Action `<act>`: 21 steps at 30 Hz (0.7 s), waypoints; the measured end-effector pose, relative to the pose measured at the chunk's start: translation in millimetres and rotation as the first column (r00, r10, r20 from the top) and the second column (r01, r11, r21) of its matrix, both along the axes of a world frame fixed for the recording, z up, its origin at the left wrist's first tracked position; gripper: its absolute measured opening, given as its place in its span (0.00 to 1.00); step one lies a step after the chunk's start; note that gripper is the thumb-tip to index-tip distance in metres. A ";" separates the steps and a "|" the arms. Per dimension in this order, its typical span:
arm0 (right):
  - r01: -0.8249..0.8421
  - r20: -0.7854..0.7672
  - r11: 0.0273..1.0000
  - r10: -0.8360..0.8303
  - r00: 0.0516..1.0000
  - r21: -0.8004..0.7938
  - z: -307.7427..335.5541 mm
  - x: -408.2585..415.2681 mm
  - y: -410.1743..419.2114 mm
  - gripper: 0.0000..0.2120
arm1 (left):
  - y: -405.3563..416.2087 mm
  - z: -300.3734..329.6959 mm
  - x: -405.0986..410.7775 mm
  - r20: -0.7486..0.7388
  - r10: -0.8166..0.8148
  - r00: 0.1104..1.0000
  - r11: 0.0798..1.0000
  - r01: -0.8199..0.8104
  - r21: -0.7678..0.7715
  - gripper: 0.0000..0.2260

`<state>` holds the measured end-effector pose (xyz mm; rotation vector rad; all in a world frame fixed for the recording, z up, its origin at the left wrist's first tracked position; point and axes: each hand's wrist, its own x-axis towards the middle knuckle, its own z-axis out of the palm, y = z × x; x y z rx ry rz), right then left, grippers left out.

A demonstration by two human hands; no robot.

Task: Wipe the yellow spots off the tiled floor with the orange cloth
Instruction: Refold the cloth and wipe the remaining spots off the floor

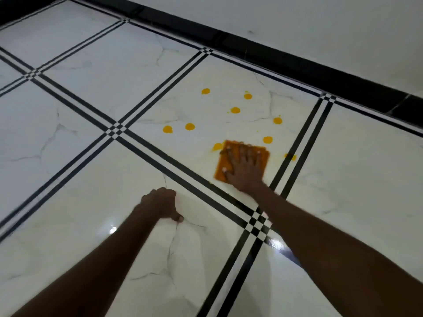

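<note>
My right hand (246,167) lies flat with fingers spread on the folded orange cloth (220,172), pressing it onto a white marble-look tile (206,106). Several yellow spots dot that tile beyond the cloth, among them one at the far side (205,91), one in the middle (235,110) and one at the left (167,129). A smeared spot (217,146) touches the cloth's left corner. Another smear (290,157) sits on the black stripe to the right. My left hand (161,203) is a closed fist resting on the nearer tile, holding nothing.
The floor is glossy white tiles bordered by double black stripes (146,106) with small checker crossings (257,223). A black skirting band (297,62) runs along the base of a white wall (320,24) at the far right.
</note>
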<state>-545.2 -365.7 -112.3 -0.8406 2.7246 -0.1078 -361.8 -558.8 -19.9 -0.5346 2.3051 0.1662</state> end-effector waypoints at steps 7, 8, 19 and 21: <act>-0.140 0.058 0.990 0.142 0.988 -0.027 7.1 41.3 16.8 0.40 | -4.0 81.6 -39.1 0.070 -0.036 0.997 0.996 0.030 0.079 0.36; -0.103 0.063 0.994 0.105 0.992 -0.032 6.7 29.2 10.0 0.40 | -5.9 79.1 -47.6 0.060 -0.062 0.996 0.995 0.057 0.081 0.35; 0.025 -0.030 0.998 -0.027 0.999 -0.063 3.2 9.5 -11.3 0.41 | 12.4 -19.3 -60.8 -0.234 -0.090 0.968 0.996 0.086 -0.028 0.49; 0.067 -0.041 0.996 -0.069 0.997 -0.054 5.6 13.5 13.8 0.38 | 15.6 -23.0 -60.7 -0.230 -0.084 0.969 0.996 0.078 -0.034 0.50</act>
